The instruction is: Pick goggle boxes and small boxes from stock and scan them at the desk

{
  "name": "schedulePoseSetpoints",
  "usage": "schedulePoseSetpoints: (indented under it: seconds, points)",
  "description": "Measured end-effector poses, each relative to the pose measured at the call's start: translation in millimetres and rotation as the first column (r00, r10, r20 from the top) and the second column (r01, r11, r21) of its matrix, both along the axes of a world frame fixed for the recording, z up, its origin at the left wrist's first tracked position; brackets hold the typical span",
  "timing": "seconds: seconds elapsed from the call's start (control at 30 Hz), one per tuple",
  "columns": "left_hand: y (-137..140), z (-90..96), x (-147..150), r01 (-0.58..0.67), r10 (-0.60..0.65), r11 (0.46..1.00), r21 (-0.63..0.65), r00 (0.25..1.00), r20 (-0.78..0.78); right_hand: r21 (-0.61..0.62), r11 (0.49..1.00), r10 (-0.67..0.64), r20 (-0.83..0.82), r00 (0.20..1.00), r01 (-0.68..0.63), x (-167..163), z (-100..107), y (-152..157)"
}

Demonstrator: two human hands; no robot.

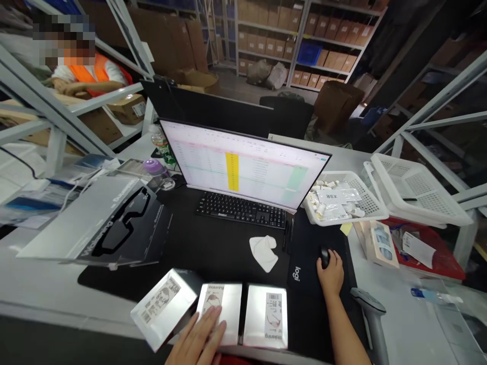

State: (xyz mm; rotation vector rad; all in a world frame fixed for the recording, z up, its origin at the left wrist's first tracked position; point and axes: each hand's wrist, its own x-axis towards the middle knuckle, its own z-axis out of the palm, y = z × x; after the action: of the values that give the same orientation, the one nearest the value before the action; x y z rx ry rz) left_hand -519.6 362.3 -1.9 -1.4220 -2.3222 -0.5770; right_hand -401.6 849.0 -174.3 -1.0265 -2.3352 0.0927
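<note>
My left hand (201, 337) lies on the middle one of three silver-white boxes, its fingers stretched out over the printed face of that box (230, 317). To its left, a second box (163, 306) sits turned at an angle; to its right, a third box (265, 317) has its print upside down. My right hand (331, 274) rests over a black computer mouse (324, 257) on the dark desk mat, fingers curved round it. Before me stand a black keyboard (239, 209) and a lit monitor (251, 162) showing a spreadsheet with a yellow column.
A grey barcode scanner (369, 304) lies right of my right forearm. White baskets (342, 218) stand at the right, near a red tray (452, 258). A large grey box (114, 223), a purple-capped bottle (154, 167) and a white cloth (263, 253) are also here. A person in an orange vest (101, 68) sits beyond the frame.
</note>
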Motion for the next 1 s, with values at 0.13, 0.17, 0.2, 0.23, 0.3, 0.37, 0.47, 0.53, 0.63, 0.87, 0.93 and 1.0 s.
schedulePoseSetpoints:
  seconds: [0.13, 0.17, 0.2, 0.23, 0.3, 0.37, 0.47, 0.53, 0.63, 0.87, 0.93, 1.0]
  points:
    - [-9, 26.3, 2, -0.047, 0.043, 0.997, 0.053, 0.996, 0.074, -0.047, 0.998, -0.036, 0.000, 0.999, 0.036, 0, 10, -3]
    - [-12, 31.0, 2, -0.079, 0.074, 0.995, 0.055, 0.993, 0.088, -0.060, 0.997, -0.038, 0.003, 0.999, 0.038, -1, 11, -4]
    - [-15, 34.3, 1, -0.111, 0.106, 0.993, 0.048, 0.989, 0.099, -0.074, 0.997, -0.036, 0.008, 0.999, 0.036, -1, 12, -4]
    - [-18, 36.5, -1, -0.143, 0.139, 0.989, 0.028, 0.984, 0.113, -0.086, 0.996, -0.034, 0.012, 0.999, 0.035, -1, 13, -5]
    - [-23, 38.2, -6, -0.183, 0.186, 0.983, -0.030, 0.972, 0.145, -0.108, 0.994, -0.031, 0.018, 0.999, 0.033, -1, 13, -5]
    - [-27, 38.5, -16, -0.188, 0.203, 0.977, -0.096, 0.962, 0.181, -0.119, 0.992, -0.030, 0.017, 0.999, 0.031, -1, 14, -5]
    - [-26, 39.2, -34, -0.146, 0.179, 0.979, -0.145, 0.952, 0.248, -0.117, 0.993, -0.027, 0.018, 0.999, 0.029, 1, 13, -4]
    - [-21, 39.0, -44, -0.074, 0.120, 0.984, -0.162, 0.947, 0.298, -0.110, 0.994, -0.027, 0.028, 0.999, 0.030, 2, 12, -4]
    - [-8, 37.6, -48, 0.039, 0.015, 0.985, -0.166, 0.950, 0.313, -0.088, 0.996, -0.025, 0.032, 0.999, 0.028, 2, 13, -5]
    - [27, 28.9, -34, 0.049, -0.041, 0.994, -0.095, 0.995, 0.091, -0.023, 0.999, 0.040, -0.067, 0.997, -0.041, 0, 5, -4]
    - [36, 22.3, -38, 0.039, -0.049, 0.988, -0.146, 0.997, -0.060, -0.016, 0.997, 0.070, -0.080, 0.994, -0.071, 0, -7, 0]
    - [44, 13.1, -43, 0.029, -0.067, 0.984, -0.178, 0.974, -0.215, -0.009, 0.996, 0.086, -0.096, 0.992, -0.088, -1, -18, 4]
